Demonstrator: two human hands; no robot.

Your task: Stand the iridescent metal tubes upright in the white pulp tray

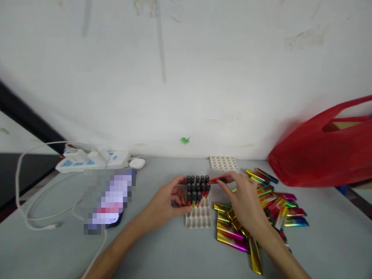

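Note:
A white pocketed tray (pixel 198 220) lies on the table in front of me. Slim tubes with black tops (pixel 198 186) stand upright in its back rows; the front pockets hold nothing. My left hand (pixel 170 199) curls around the tray's left side, its thumb near the front tubes and its index finger by the back row. Pinched between the thumb and fingers of my right hand (pixel 242 201) is a slim red tube (pixel 214 180). That tube lies almost level, its left end close to the back right of the standing ones. The fingers partly cover its right end.
Shiny gold and multicoloured tubes (pixel 232 235) lie in a loose pile under and right of my right forearm. Another white tray (pixel 223 162) sits against the wall. A red bag (pixel 325 149) stands at right; a phone (pixel 112 201), power strip (pixel 93 161) and white cables are at left.

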